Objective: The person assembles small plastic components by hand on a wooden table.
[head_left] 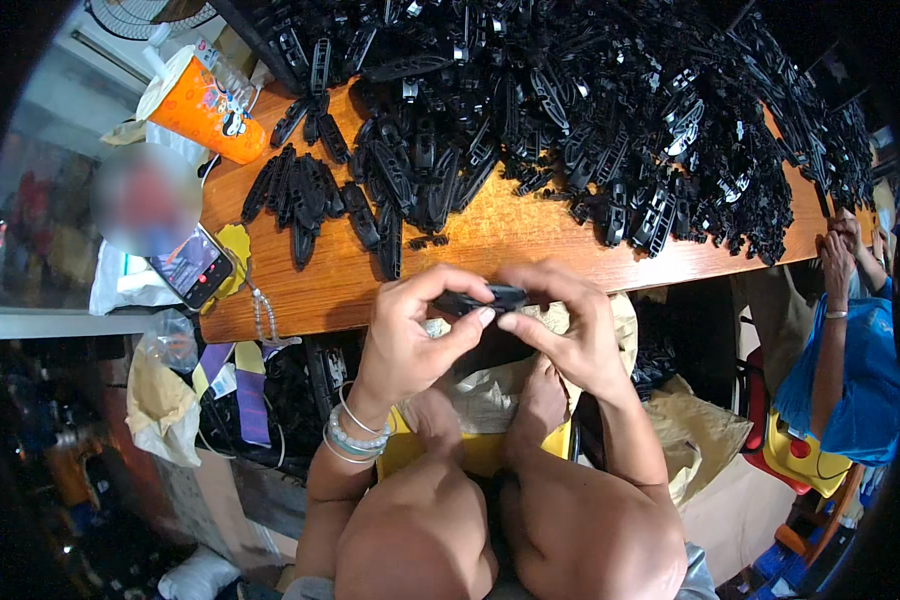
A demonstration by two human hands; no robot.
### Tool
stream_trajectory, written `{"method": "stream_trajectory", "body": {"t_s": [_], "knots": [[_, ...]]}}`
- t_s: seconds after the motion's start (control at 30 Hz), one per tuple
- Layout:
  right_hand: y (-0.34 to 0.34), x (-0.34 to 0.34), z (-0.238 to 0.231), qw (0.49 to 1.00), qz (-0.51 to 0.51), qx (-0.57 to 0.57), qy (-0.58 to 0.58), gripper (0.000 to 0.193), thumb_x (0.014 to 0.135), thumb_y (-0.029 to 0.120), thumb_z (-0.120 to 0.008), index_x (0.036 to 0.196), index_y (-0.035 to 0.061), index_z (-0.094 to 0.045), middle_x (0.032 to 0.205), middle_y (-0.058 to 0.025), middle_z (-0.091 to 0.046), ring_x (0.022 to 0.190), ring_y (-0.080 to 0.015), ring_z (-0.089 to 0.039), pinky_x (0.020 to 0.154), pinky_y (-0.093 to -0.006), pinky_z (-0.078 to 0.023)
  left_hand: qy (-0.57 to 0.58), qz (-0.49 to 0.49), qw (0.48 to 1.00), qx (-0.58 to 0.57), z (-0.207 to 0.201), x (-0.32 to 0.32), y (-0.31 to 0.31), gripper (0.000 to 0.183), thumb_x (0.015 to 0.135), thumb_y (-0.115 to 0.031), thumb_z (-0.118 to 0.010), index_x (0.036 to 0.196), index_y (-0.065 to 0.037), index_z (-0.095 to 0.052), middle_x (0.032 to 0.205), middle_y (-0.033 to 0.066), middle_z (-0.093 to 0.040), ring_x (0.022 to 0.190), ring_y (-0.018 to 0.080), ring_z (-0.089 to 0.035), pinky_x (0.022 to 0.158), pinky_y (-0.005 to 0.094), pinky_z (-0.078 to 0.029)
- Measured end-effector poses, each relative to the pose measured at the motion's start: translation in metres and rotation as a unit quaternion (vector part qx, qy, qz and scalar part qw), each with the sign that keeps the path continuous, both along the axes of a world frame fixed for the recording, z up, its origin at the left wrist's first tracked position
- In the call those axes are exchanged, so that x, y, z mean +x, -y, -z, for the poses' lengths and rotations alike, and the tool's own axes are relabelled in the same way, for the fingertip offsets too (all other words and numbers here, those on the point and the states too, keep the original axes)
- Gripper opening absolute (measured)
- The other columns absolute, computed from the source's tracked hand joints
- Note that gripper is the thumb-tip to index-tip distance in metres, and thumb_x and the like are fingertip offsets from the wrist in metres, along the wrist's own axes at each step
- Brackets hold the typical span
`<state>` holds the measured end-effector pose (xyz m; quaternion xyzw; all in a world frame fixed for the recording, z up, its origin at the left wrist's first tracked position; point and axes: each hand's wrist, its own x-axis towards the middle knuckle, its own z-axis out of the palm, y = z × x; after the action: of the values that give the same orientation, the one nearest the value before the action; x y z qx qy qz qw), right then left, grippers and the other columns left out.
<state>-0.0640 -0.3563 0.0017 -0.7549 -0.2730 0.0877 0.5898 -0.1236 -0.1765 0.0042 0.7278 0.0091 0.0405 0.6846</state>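
In front of the table edge, above my knees, I hold a small, long black plastic part (482, 299) between both hands. My left hand (410, 335) pinches its left end between thumb and fingers. At the other end, the thumb and fingers of my right hand (578, 325) close on it, slightly smeared by motion. Fingers cover much of the part, so its details are hard to make out. Similar long, pointed black plastic parts (300, 195) lie on the wooden table (515, 235) just beyond my hands.
A large heap of black plastic parts (590, 90) covers the table's far side. On the left are an orange cup (205, 110) and a phone (195, 265). Pale sacking (690, 440) hangs below the table. A co-worker's hands (838, 250) are at the right end.
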Motion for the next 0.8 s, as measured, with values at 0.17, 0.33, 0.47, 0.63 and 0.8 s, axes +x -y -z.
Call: {"method": "stream_trajectory", "body": {"t_s": [0.17,0.33,0.47,0.63,0.8], "knots": [[0.012,-0.001,0.002,0.982,-0.074,-0.032,-0.170,0.030,0.076,0.004,-0.072,0.105,-0.0023,-0.067,0.091,-0.0106,-0.067,0.083,-0.0160,-0.061,0.074,-0.0282,-0.047,-0.025,0.063,0.998,0.016,-0.004,-0.007,-0.004,0.014,0.079,0.000,-0.065,0.093,0.002,-0.065,0.085,0.0068,-0.068,0.070,0.0111,-0.065,0.062,0.0231,-0.051],[0.006,0.010,0.005,0.983,-0.165,-0.074,-0.036,0.026,0.081,0.008,-0.068,0.105,-0.0015,-0.067,0.093,-0.0140,-0.069,0.085,-0.0216,-0.064,0.077,-0.0322,-0.050,0.066,-0.028,0.976,0.204,0.000,-0.007,-0.040,0.008,0.079,-0.004,-0.067,0.082,0.004,-0.066,0.074,0.0095,-0.063,0.068,0.0180,-0.063,0.059,0.0277,-0.049],[-0.026,0.016,0.008,0.994,-0.067,-0.078,0.026,0.020,0.081,0.006,-0.066,0.100,-0.0016,-0.066,0.089,-0.0140,-0.065,0.079,-0.0276,-0.064,0.070,-0.0346,-0.051,-0.043,-0.230,0.907,0.351,0.000,0.010,-0.042,0.022,0.080,-0.015,-0.071,0.070,0.002,-0.061,0.066,0.0106,-0.059,0.055,0.0228,-0.055,0.054,0.0337,-0.043],[-0.069,0.025,0.032,0.952,0.080,-0.101,0.277,0.018,0.077,0.006,-0.068,0.094,0.0004,-0.063,0.087,-0.0120,-0.060,0.078,-0.0298,-0.060,0.066,-0.0372,-0.050,-0.073,-0.247,0.880,0.398,0.019,0.015,-0.043,0.035,0.078,-0.032,-0.073,0.067,-0.001,-0.060,0.059,0.0107,-0.056,0.053,0.0312,-0.053,0.052,0.0413,-0.039],[-0.070,0.026,0.045,0.946,0.039,-0.108,0.302,0.017,0.071,-0.001,-0.069,0.086,0.0014,-0.060,0.083,-0.0094,-0.058,0.076,-0.0284,-0.055,0.064,-0.0363,-0.047,-0.054,-0.273,0.952,0.132,0.025,0.003,-0.051,0.018,0.081,-0.008,-0.071,0.077,0.002,-0.057,0.066,0.0042,-0.061,0.058,0.0075,-0.058,0.050,0.0228,-0.045]]}}
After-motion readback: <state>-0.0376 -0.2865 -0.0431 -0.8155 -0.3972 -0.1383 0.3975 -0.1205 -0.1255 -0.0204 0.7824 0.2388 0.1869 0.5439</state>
